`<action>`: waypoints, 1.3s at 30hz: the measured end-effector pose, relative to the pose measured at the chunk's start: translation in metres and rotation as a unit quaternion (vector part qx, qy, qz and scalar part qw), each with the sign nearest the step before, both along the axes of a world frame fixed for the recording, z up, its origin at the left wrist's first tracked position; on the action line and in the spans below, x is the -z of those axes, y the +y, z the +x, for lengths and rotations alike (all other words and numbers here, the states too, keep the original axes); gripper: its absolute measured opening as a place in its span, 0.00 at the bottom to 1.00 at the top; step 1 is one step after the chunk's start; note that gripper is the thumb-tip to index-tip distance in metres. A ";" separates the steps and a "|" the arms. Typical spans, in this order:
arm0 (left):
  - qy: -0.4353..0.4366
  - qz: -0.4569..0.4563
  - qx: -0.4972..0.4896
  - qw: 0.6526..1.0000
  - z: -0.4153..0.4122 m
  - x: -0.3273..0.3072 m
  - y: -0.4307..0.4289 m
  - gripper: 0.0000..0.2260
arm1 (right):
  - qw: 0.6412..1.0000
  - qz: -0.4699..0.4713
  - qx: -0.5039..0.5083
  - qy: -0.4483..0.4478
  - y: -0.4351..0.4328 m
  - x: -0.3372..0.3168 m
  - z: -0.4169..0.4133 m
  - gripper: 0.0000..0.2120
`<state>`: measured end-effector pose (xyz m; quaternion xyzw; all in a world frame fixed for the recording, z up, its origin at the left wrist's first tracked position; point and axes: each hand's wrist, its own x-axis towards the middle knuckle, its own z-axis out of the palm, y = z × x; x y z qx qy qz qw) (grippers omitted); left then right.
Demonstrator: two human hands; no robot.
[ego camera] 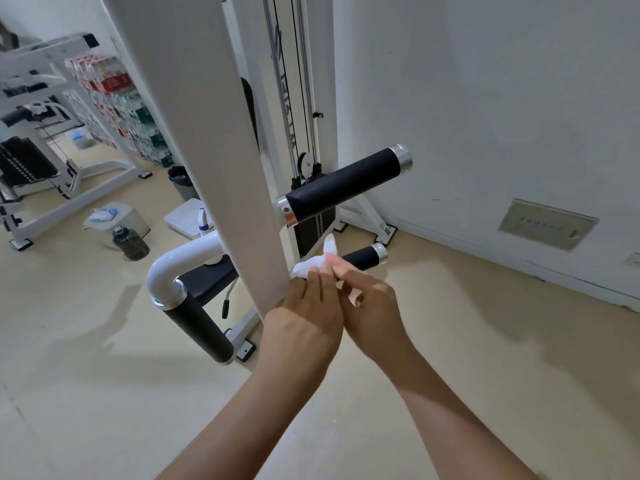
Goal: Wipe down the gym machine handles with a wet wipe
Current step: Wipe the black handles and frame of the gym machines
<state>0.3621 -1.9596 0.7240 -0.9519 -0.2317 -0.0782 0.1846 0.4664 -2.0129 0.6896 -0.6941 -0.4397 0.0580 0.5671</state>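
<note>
Both your forearms reach forward and meet at the lower handle of the gym machine, low on its right side, just beside the white slanted beam.

Your left hand shows its back to the camera, wrist straight. Its fingers lie close together, run forward and bend at the tips onto the wet wipe, holding it against the handle's inner end, where the handle meets the beam. You cannot tell whether those fingers wrap right round the bar.

Your right hand comes in from the right, touching the left hand. Its thumb and forefinger pinch the wipe's right side, and the other fingers are curled loosely underneath.

The wipe is white and crumpled into a bunch, with one twisted corner standing up above your fingertips. It covers the inner part of the grip. The outer part shows bare: black grip, then a silver end cap.

Above it, the upper handle juts out to the right, uncovered, with silver collars at both ends. To the left, a third black handle hangs off a white curved tube.
</note>
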 end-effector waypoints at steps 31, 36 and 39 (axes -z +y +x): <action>-0.048 -0.004 0.026 0.999 0.096 0.006 0.007 0.22 | 0.973 -0.125 0.025 0.194 -0.023 -0.007 0.040 0.29; -0.105 -0.036 0.131 0.985 0.101 0.007 0.012 0.10 | 0.957 -0.063 0.000 0.283 -0.026 -0.010 0.045 0.33; -0.173 -0.105 0.164 0.965 0.086 0.005 -0.002 0.06 | 0.968 -0.035 0.054 0.242 -0.040 -0.019 0.043 0.33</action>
